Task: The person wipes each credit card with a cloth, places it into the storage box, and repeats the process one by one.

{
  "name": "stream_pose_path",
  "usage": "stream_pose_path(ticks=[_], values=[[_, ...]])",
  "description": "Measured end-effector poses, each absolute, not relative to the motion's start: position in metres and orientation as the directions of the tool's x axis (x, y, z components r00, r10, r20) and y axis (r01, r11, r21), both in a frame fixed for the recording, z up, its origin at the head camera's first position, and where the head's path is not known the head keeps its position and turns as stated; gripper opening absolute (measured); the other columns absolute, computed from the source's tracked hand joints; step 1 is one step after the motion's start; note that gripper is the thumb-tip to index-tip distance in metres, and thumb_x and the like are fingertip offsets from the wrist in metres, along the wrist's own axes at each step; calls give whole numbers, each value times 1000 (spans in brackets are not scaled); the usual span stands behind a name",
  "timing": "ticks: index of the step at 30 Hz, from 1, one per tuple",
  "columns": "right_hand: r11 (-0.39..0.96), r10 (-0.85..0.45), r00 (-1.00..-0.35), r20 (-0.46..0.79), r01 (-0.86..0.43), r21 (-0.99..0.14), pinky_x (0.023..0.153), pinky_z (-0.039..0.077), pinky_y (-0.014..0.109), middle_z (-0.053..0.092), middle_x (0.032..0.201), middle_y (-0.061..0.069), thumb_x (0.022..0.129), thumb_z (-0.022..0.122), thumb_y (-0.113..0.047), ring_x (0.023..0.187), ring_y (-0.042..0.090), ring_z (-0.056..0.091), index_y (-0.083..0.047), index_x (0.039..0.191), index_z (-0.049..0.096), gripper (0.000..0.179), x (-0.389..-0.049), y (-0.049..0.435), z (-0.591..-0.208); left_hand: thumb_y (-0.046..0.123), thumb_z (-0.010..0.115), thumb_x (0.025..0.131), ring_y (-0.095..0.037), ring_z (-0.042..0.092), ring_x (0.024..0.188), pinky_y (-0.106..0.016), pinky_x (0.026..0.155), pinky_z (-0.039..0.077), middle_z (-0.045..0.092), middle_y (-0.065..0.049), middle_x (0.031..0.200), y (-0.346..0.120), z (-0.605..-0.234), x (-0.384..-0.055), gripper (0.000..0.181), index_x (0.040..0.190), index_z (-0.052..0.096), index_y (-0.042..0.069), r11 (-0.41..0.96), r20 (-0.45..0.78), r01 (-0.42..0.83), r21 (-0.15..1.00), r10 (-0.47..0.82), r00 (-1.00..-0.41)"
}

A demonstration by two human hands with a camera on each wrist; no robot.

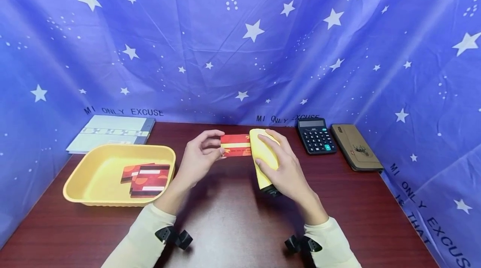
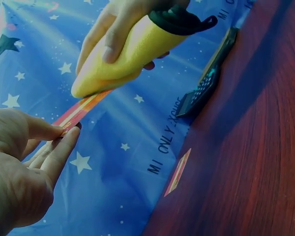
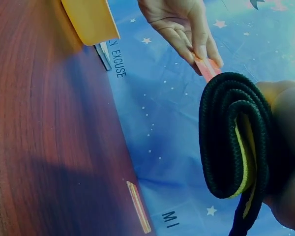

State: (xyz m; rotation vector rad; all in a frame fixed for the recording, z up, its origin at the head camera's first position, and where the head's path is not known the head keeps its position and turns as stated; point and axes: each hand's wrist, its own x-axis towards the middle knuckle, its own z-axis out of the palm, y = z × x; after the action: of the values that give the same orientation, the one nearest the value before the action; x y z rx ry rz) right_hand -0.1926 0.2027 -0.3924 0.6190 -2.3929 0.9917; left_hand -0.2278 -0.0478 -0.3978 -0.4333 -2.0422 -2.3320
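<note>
My left hand (image 1: 201,155) pinches the left end of a red card (image 1: 235,145) with a pale yellow stripe, between thumb and fingers. My right hand (image 1: 282,161) grips a folded yellow cloth (image 1: 264,157) with a black edge and hanging loop. The cloth overlaps the card's right end, hiding it. In the right wrist view the black edge (image 3: 219,142) shows several rolled layers, with the left hand (image 3: 184,27) beyond. Seen from the left wrist, the card (image 2: 81,110) runs tilted up to the cloth (image 2: 120,59). Both hands are held above the table.
Left of the hands stands a yellow basin (image 1: 84,198) with several red cards (image 1: 150,180) inside. A white-and-grey flat box (image 1: 109,132) lies behind it. A black calculator (image 1: 316,136) and brown pouch (image 1: 355,147) are at the back right. Another red-and-yellow strip (image 2: 178,172) lies near the table's back edge.
</note>
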Motion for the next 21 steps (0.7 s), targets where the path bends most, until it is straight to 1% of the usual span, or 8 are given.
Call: stream_pose_path(ticks=[3, 5, 8, 14, 17, 20, 21], values=[[637, -217, -784, 582, -565, -524, 105, 50, 41, 48, 156, 5, 86, 82, -14, 141, 24, 50, -22, 144, 60, 63, -192, 202, -393, -16, 67, 87, -15, 75, 81, -49, 86, 66, 72, -20, 103, -45, -398, -226, 47, 130, 63, 3, -175, 206, 175, 969, 174, -963], [636, -214, -783, 585, -566, -525, 106, 50, 41, 48, 156, 5, 86, 82, -14, 141, 24, 50, -22, 144, 60, 63, -192, 202, -394, -16, 66, 87, -15, 75, 82, -49, 87, 65, 72, -16, 101, -44, -398, -225, 47, 131, 63, 3, -192, 199, 165, 967, 175, -964], [635, -214, -782, 585, -566, -525, 105, 51, 39, 48, 156, 4, 86, 82, -15, 142, 23, 50, -22, 144, 60, 63, -192, 201, -394, -15, 66, 88, -14, 75, 82, -50, 88, 65, 72, -14, 100, -42, -398, -224, 47, 131, 62, 3, -218, 194, 153, 964, 177, -965], [642, -231, -777, 586, -574, -508, 104, 52, 40, 48, 156, 6, 86, 82, -16, 142, 23, 50, -22, 144, 60, 63, -191, 194, -397, -15, 66, 89, -15, 76, 85, -49, 89, 65, 73, -17, 103, -39, -400, -223, 47, 134, 60, 0, -258, 192, 137, 956, 200, -961], [644, -242, -777, 581, -576, -503, 103, 54, 42, 48, 156, 5, 85, 82, -16, 142, 23, 50, -23, 145, 60, 64, -190, 190, -399, -14, 66, 89, -15, 76, 86, -46, 89, 65, 73, -20, 104, -38, -401, -222, 47, 134, 59, 0, -261, 193, 135, 956, 210, -958], [640, -251, -772, 585, -585, -498, 103, 55, 42, 49, 156, 4, 85, 82, -17, 142, 22, 51, -24, 145, 60, 64, -188, 187, -400, -13, 66, 90, -19, 77, 89, -44, 90, 65, 73, -25, 107, -37, -402, -221, 46, 133, 60, 1, -258, 192, 132, 957, 223, -956], [637, -253, -769, 587, -589, -498, 102, 55, 42, 49, 156, 4, 85, 83, -17, 141, 22, 51, -24, 145, 60, 64, -188, 186, -400, -12, 66, 90, -19, 77, 90, -45, 90, 65, 73, -25, 107, -36, -402, -221, 46, 133, 60, 1, -254, 191, 132, 958, 226, -955]])
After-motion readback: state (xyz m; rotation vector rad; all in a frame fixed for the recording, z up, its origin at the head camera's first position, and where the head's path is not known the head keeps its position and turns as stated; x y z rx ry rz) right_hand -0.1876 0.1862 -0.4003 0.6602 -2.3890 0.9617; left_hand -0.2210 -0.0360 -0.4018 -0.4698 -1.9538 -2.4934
